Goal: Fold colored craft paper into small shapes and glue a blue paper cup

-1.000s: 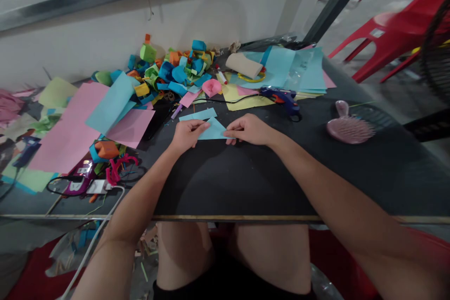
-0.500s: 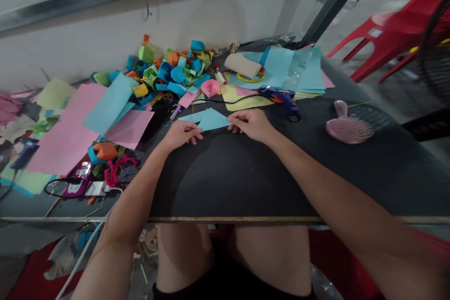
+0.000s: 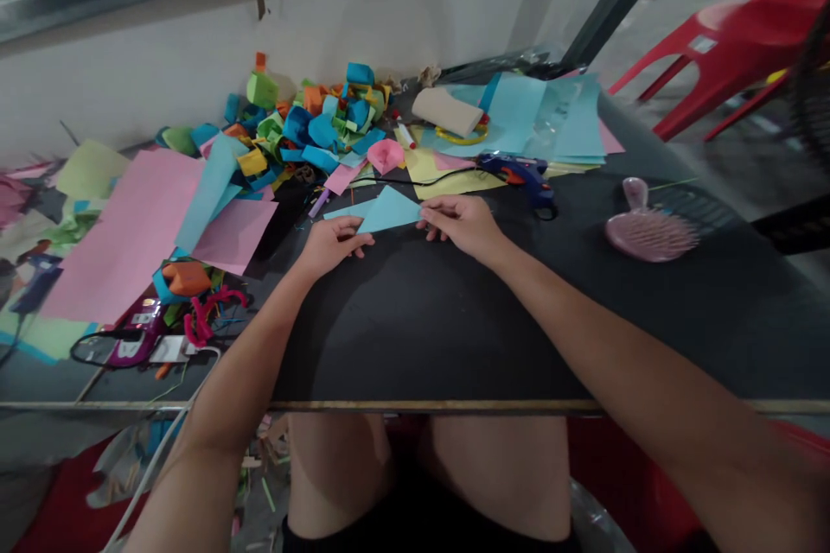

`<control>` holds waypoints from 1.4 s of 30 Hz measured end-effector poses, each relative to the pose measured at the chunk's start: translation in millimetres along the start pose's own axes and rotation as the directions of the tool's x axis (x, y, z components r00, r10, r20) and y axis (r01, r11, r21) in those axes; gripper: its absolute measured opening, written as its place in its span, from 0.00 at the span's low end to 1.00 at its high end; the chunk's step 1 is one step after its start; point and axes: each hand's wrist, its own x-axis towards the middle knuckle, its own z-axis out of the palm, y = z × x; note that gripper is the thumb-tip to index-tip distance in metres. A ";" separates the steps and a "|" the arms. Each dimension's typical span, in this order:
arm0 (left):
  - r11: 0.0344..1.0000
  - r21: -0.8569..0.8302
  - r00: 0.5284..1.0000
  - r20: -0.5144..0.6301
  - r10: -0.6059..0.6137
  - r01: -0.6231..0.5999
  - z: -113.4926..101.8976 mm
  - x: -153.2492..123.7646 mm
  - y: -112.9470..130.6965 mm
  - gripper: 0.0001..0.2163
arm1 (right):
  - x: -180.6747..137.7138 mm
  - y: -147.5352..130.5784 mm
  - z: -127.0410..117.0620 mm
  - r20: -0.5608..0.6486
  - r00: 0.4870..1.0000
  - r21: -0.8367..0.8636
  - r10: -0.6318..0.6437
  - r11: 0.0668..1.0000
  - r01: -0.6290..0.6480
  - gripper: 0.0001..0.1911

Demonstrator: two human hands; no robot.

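Between my hands is a light blue sheet of paper, folded so that a triangle with its peak pointing away from me lies over a strip reaching left. My left hand pinches the paper's lower left corner between thumb and fingers. At the right corner, my right hand grips it with thumb and forefinger, the other fingers curled beneath. The paper is just above or on the dark tabletop; I cannot tell which. Beyond it sit a pink paper cone and a purple stick.
A heap of coloured paper pieces lies against the wall. Pink sheets and a purple device with a cable are at left. To the right are a blue glue gun, a pink hairbrush and a red chair.
The view has shifted slightly. Both hands keep hold of the folded paper, and its triangle shows a little taller. A blue sheet on the left pile looks more curled.
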 end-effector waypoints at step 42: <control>0.986 0.081 0.982 -0.110 0.156 -0.147 16.0 1.4 -8.9 0.23 | -0.2 2.2 4.4 0.050 0.996 -0.112 -0.072 0.991 0.078 0.22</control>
